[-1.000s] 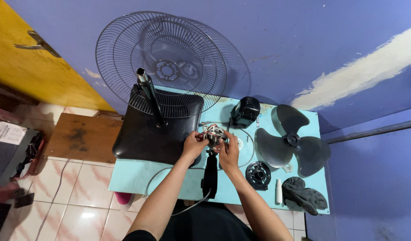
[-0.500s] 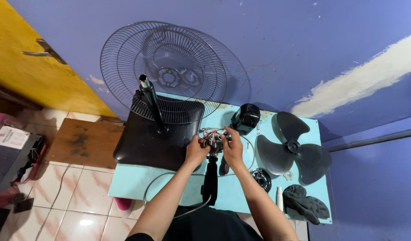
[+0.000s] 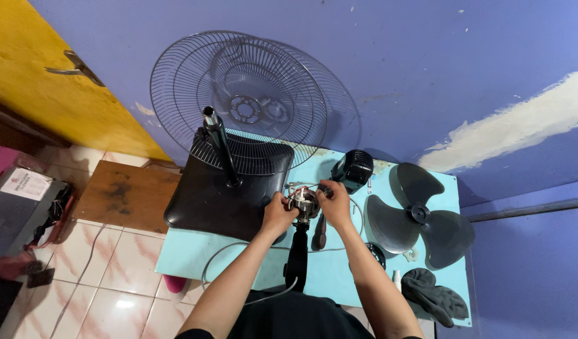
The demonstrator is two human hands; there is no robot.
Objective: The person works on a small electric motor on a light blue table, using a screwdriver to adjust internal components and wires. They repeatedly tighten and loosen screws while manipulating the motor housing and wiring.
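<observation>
A bare fan motor (image 3: 303, 202) with coloured wires sits atop a black neck piece (image 3: 296, 252) over the light blue table (image 3: 195, 254). My left hand (image 3: 278, 212) grips the motor's left side. My right hand (image 3: 333, 201) holds its right side, fingers pinched at the wires near the top. A dark-handled screwdriver (image 3: 318, 233) lies on the table just under my right hand. A white cable (image 3: 229, 251) loops from the motor across the table.
A black square fan base with its upright pole (image 3: 218, 188) stands at the left. Two wire fan guards (image 3: 251, 103) lean on the purple wall. A black motor cover (image 3: 352, 168), a grey three-blade propeller (image 3: 418, 216), a dark cloth (image 3: 436, 298) and a wooden stool (image 3: 122, 196) are nearby.
The view has shifted slightly; both hands stay on the motor, with the right fingers working at its top.
</observation>
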